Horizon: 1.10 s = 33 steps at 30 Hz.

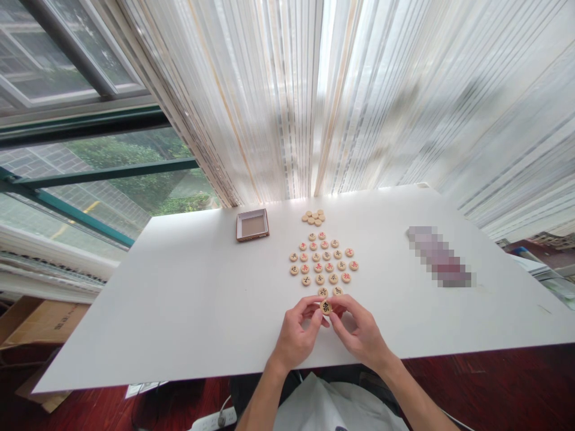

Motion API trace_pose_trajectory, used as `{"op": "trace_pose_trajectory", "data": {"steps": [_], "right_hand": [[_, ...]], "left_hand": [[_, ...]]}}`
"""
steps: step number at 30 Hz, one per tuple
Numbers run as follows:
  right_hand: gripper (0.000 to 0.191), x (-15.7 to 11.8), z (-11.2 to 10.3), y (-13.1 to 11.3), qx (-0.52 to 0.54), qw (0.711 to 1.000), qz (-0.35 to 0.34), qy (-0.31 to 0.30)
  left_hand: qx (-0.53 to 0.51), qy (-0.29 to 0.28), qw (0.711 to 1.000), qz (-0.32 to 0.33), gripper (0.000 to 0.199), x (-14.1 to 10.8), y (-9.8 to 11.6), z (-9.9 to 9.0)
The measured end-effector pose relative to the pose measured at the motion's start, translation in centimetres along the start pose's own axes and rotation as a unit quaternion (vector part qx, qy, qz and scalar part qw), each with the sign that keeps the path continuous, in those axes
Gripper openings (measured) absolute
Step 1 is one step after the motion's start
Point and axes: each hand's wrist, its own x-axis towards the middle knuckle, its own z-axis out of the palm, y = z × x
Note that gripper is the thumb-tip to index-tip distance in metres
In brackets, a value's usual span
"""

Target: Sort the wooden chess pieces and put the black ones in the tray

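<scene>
The round, pale wooden disc with a black character (326, 307) sits right between my fingertips, in front of my body near the close edge of the table. Neither hand is nearer: my left hand (294, 335) closes on its left side and my right hand (363, 335) on its right, thumbs and fingers pinching the rim. Being round, it has no long axis; its inscribed face is turned up towards me. Whether its lower edge touches the table, I can't tell.

Just beyond my fingers, away from me, lie the two nearest black-marked discs (338, 291), side by side. Past them, flat wooden discs with red or black characters (326, 255) spread in loose rows, mostly with small gaps between. Further out in the same direction is a tight cluster of plain-faced wooden discs (313, 216), some touching.

Off to the far left is a shallow, open rectangular box with brown outer walls and a pale lining (254, 238). Everything rests on a smooth, matt-looking white table (179, 299). A blurred, pixelated patch (440, 257) lies well to my right; I can't make out what it covers. Behind the table hangs a sheer, striped pale curtain (291, 90).
</scene>
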Motion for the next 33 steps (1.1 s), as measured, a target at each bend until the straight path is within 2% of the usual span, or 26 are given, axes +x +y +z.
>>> {"op": "trace_pose_trajectory", "data": {"steps": [11,23,33], "right_hand": [[0.024,0.2,0.1,-0.1,-0.009,1.000,-0.016,0.000],[0.031,0.0,0.5,0.7,-0.022,0.999,-0.032,-0.019],[0.028,0.2,0.4,0.4,-0.024,0.999,-0.020,-0.013]], "left_hand": [[0.002,0.018,1.000,-0.010,0.027,0.1,-0.1,0.3],[0.033,0.076,0.996,-0.026,0.022,0.3,-0.1,1.1],[-0.020,0.037,0.999,-0.015,0.026,0.2,-0.1,0.7]]}}
